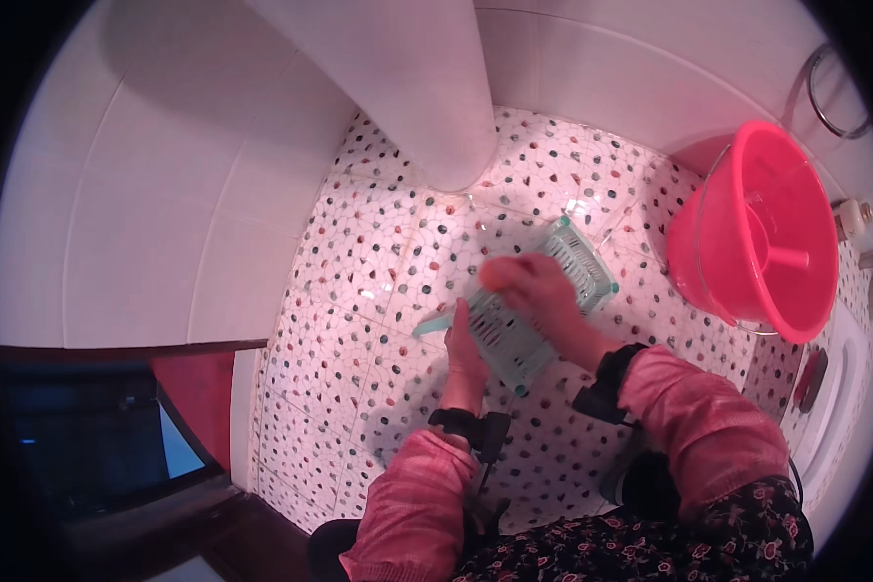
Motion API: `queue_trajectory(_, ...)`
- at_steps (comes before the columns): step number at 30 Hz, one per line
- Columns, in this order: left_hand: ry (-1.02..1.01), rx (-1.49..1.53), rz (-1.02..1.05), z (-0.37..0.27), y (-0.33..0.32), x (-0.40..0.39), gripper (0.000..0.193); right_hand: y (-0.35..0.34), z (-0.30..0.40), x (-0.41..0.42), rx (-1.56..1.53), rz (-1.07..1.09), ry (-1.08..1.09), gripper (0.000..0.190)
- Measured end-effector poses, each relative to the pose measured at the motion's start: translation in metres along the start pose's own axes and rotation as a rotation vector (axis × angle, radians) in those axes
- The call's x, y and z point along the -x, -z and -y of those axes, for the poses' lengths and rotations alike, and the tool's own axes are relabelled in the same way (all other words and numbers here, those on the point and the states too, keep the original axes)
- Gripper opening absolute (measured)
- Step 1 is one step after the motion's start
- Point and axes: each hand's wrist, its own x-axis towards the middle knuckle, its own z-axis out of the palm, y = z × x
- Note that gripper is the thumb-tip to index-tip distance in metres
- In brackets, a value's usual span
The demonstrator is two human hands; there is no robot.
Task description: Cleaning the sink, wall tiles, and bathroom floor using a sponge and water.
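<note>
A pale green plastic rack [513, 345] with slotted panels and small rounded feet is tilted in front of me over the tiled floor. My left hand [468, 356] grips its left edge, thumb up along the side; the other fingers are mostly hidden. A narrow green plastic part [433, 324] sticks out to the left of that thumb. Over the rack's middle, my right hand [545, 297] is blurred and closed around an orange object [497, 275], perhaps a sponge or cloth. Whether the orange object touches the rack cannot be told.
A large pink bucket [713, 240] with a wire handle stands tilted at right, a pink tool handle inside. A thick white pipe [436, 109] meets the floor ahead. A white squat toilet [840, 393] and brush [812, 380] lie at far right; a dark doorway [94, 436] opens lower left.
</note>
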Motion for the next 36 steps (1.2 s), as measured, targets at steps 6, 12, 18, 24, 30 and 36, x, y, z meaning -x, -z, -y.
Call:
queue_trajectory(6, -0.178, -0.048, -0.011, 0.000, -0.032, 0.013, 0.048, -0.015, 0.016, -0.002, -0.040, 0.061, -0.032, 0.026)
queue_trajectory(12, -0.179, -0.219, -0.112, -0.002, -0.029, 0.020, 0.044, 0.014, -0.051, -0.028, 0.072, -0.030, -0.438, 0.021)
queue_trajectory(18, -0.233, -0.282, -0.076, -0.009, -0.038, 0.028, 0.046, -0.004, 0.038, 0.001, -0.396, 0.327, -0.479, 0.019)
queue_trajectory(24, -0.166, -0.197, -0.057, -0.018, -0.017, 0.019, 0.057, 0.019, 0.001, -0.014, -0.144, -0.004, -0.187, 0.019)
queue_trajectory(30, -0.280, -0.353, -0.081, -0.025, -0.019, 0.021, 0.055, 0.028, -0.037, -0.027, 0.126, -0.263, -0.301, 0.015)
queue_trajectory(36, -0.233, -0.229, -0.080, -0.028, -0.029, 0.023, 0.058, -0.021, 0.021, 0.016, -0.295, -0.170, -0.231, 0.016)
